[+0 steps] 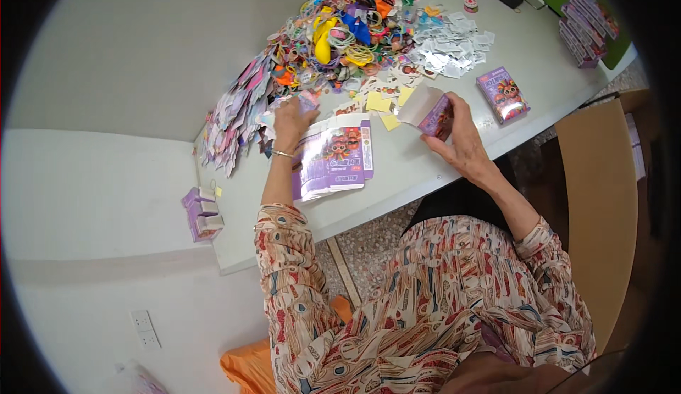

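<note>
In my right hand (462, 144) is a small purple carton (436, 119), gripped between thumb and fingers, its pale end flap standing up. My left hand (291, 123) is at the near edge of the heap, fingers curled down on a shiny pastel foil packet (308, 101); the fingertips are partly hidden. Just below that hand lies a stack of flattened purple cartons (332, 156) with printed pictures. A closed purple carton (504, 95) lies on the table to the right of my right hand.
Behind is a mixed heap of colourful trinkets (347, 32), with white sachets (454, 43) beside it. Foil packets (237, 110) spread leftward; yellow paper squares (378, 101) lie midway. Purple cartons stand at the far right (587, 29) and left edge (201, 213). A cardboard box (596, 217) stands right.
</note>
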Available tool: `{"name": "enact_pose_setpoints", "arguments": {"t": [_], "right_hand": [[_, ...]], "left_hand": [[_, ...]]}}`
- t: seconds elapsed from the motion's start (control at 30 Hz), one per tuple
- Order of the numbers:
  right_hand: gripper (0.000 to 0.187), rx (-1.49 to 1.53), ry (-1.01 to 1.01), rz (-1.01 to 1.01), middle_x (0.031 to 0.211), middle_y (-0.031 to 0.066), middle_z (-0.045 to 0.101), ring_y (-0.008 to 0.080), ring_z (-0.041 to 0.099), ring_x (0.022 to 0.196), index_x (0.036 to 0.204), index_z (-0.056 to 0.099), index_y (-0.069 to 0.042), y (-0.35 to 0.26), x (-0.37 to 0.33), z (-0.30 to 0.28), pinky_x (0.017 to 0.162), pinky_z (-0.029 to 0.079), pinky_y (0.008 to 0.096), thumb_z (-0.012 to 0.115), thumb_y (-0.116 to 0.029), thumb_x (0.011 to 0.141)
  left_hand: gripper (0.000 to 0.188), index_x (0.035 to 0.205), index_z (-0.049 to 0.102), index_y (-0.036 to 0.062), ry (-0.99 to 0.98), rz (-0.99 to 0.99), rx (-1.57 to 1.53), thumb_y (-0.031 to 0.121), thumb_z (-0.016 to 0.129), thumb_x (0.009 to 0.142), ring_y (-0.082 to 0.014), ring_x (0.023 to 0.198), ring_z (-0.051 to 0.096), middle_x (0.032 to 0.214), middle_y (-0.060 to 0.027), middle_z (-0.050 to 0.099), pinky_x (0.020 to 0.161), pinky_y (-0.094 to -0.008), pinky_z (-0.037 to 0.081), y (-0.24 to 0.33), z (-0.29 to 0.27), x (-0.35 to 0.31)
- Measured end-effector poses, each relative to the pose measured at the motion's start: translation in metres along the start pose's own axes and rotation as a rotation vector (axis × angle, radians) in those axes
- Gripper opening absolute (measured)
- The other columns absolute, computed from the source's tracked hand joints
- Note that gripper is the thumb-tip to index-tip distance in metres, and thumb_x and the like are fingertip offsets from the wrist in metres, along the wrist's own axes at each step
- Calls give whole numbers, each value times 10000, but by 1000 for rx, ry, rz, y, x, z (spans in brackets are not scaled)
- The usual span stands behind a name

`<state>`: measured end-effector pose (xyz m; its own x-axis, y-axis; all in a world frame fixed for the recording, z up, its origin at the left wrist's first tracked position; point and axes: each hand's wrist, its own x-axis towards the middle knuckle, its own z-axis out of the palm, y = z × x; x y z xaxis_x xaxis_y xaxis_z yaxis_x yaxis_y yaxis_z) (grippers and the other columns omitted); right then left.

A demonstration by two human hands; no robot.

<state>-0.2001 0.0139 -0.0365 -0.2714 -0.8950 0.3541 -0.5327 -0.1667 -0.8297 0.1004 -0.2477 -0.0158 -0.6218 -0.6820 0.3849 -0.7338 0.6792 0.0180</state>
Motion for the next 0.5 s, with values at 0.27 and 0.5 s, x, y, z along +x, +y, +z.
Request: {"name": "enact_pose_setpoints", "arguments": {"t": [0.27, 0.5], "right_hand": [[796, -2, 9, -25, 1220, 235, 441, 372, 477, 1126, 1356, 269, 44, 0, 9, 16, 981, 394, 414, 746, -202, 767], [776, -87, 46, 26, 1159, 235, 485, 389, 507, 1077, 1340, 289, 34, -12, 15, 20, 916, 438, 427, 744, -175, 747]], "left_hand": [[290, 888, 670, -1, 61, -152, -14, 279, 644, 816, -394, 736, 611, 782, -217, 642, 652, -462, 470, -14, -17, -5], [147, 911, 647, -26, 494, -303, -75, 110, 612, 868, -267, 689, 626, 807, -156, 655, 652, -355, 513, 15, -61, -3]]}}
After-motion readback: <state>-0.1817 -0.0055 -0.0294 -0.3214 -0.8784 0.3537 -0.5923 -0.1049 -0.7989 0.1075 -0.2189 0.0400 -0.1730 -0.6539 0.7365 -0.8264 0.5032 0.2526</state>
